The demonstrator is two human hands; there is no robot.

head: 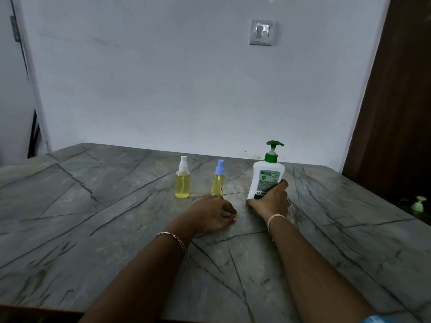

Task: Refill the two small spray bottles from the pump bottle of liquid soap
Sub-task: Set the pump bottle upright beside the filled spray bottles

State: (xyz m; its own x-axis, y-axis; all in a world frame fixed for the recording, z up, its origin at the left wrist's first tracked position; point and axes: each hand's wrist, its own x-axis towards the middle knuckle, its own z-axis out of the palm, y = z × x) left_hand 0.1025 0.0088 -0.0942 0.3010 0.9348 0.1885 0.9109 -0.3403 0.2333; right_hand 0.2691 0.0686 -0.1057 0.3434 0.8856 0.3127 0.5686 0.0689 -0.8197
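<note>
A white pump bottle (pixel 267 176) with a green pump head stands upright at the back right of the grey stone table (pixel 116 206). My right hand (pixel 271 201) grips its lower part, thumb and fingers wrapped round the base. Left of it stands a small spray bottle with a blue cap (pixel 218 180), holding yellow liquid. Further left is a second small spray bottle with a white cap (pixel 182 180), also with yellow liquid. My left hand (pixel 211 213) rests on the table just in front of the blue-capped bottle, fingers loosely curled, holding nothing.
A white wall with a light switch (pixel 261 31) rises directly behind the table. A dark brown door (pixel 394 101) stands at the right. A small green object (pixel 418 203) lies beyond the table's right edge. A door frame is at the far left.
</note>
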